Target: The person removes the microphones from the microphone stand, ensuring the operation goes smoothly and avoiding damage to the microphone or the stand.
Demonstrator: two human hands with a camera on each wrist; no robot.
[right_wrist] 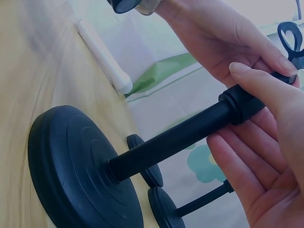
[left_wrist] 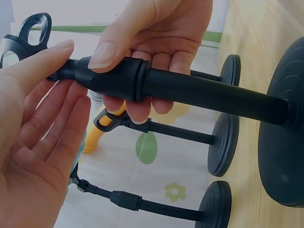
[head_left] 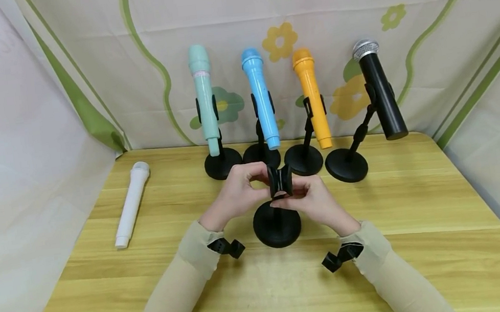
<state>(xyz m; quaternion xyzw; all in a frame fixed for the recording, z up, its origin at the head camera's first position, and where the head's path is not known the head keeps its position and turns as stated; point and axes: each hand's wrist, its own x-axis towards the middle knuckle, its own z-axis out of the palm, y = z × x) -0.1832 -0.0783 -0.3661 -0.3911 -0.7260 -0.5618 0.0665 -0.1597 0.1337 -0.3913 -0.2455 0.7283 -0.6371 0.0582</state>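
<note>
A black desktop microphone stand (head_left: 278, 232) stands on its round base in the middle of the table. Its U-shaped clip (head_left: 280, 181) points up between the two hands. My left hand (head_left: 239, 193) pinches the stand's neck just below the clip with thumb and fingers. Lower down, my right hand (head_left: 315, 200) holds the thick collar (left_wrist: 118, 78) of the pole, thumb on one side and fingers on the other. On the left of the table lies a white microphone (head_left: 132, 205), away from both hands.
Behind the hands stand several black stands in a row. They bear a mint green microphone (head_left: 204, 99), a blue one (head_left: 261, 98), an orange one (head_left: 313, 97) and a black one with a silver head (head_left: 380, 89). A patterned curtain (head_left: 223, 4) hangs behind the wooden table (head_left: 428, 259).
</note>
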